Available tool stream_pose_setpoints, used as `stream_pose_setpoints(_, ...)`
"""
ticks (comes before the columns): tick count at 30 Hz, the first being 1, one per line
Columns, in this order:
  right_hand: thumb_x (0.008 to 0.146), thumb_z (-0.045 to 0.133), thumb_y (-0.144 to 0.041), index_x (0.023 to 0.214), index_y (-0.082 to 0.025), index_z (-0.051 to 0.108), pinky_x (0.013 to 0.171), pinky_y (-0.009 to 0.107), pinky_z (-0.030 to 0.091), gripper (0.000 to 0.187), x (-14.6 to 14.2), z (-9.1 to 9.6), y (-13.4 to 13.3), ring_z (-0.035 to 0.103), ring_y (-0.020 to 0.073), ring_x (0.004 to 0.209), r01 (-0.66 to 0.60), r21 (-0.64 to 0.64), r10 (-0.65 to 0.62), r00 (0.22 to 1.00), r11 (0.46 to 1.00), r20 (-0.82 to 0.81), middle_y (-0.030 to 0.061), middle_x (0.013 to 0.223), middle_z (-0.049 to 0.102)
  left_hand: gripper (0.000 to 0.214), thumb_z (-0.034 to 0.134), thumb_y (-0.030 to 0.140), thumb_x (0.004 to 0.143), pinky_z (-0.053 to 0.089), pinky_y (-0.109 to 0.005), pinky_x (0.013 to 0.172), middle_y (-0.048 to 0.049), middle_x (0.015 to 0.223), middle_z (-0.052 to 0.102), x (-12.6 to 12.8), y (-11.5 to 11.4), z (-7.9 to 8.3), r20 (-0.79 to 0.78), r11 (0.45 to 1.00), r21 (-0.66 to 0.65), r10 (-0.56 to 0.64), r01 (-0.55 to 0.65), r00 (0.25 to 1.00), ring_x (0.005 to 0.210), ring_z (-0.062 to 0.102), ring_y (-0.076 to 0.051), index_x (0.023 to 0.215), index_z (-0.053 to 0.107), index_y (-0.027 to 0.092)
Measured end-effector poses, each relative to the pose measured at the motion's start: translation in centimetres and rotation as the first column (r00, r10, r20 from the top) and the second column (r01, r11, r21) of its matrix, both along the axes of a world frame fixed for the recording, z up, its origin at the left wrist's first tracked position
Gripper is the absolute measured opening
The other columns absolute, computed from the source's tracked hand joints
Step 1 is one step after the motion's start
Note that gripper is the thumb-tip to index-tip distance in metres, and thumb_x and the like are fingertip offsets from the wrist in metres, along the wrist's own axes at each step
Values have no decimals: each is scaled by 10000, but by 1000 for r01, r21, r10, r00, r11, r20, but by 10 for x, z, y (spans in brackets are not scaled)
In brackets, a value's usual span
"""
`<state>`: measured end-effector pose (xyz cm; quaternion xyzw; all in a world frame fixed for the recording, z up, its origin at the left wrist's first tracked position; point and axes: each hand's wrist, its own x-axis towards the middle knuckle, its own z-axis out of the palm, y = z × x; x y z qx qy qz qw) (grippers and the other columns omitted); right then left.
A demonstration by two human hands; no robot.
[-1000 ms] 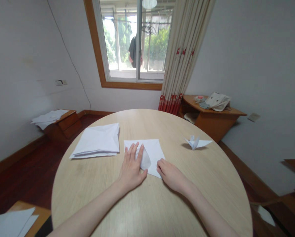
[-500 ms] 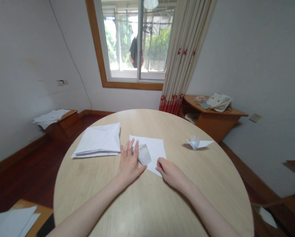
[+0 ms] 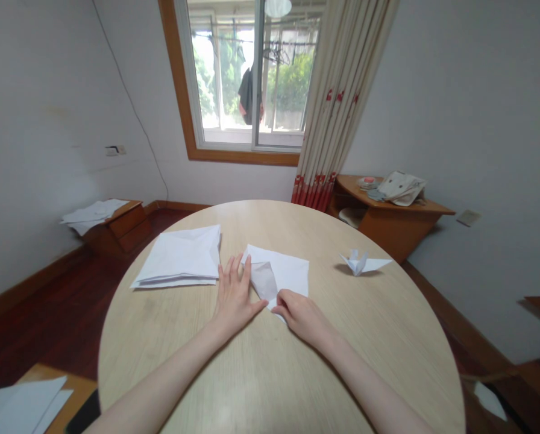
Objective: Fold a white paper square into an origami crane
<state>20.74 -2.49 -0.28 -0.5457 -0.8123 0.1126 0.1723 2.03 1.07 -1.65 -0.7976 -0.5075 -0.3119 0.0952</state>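
A white square sheet of paper [image 3: 286,272] lies near the middle of the round wooden table [image 3: 270,374], with one corner folded over into a grey flap. My left hand [image 3: 234,297] rests flat on the table at the sheet's left edge, fingers stretched out and touching the fold. My right hand [image 3: 299,316] sits at the sheet's near corner, fingers curled and pinching that corner. A stack of white sheets [image 3: 180,257] lies to the left of my left hand. A small folded paper bird [image 3: 359,261] stands on the table to the right.
A low wooden cabinet [image 3: 385,214] with a bag and dishes stands right of the table under the curtain [image 3: 342,96]. Another low cabinet [image 3: 116,226] with papers is at the left wall. More paper [image 3: 19,407] lies on a surface at the bottom left.
The sheet has turned and slid slightly right and away. My right hand has moved left to the sheet's near corner. My left hand has slid a little left along the fold.
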Motion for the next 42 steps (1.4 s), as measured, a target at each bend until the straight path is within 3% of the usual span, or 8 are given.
stream_pose_setpoints(12,946,528,-322,888,-186,557,590,271,316,151,-8,-1,6,654,211,783,65,14,-66,988,998,137,63,871,694,988,739,452,665,177,-577,1114,-214,1458,311,-1,3,-2,40,1000,-26,-5,6,999,1376,237,-377,1455,242,130)
stream_pose_setpoints(24,932,536,-267,823,-200,540,636,254,345,128,-5,7,5,619,180,787,21,-84,-21,1000,996,-2,43,861,672,956,721,426,693,138,-575,1125,-202,1467,313,0,-1,1,9,1000,6,-16,16,1000,1376,239,-373,1460,233,127)
stream_pose_setpoints(42,852,642,-270,754,-201,542,637,242,366,156,8,8,6,574,169,728,-36,-138,27,997,990,-69,5,770,635,921,694,427,721,135,-576,1125,-199,1474,305,0,-3,3,2,1000,-2,-21,21,1000,1386,224,-372,1462,234,135)
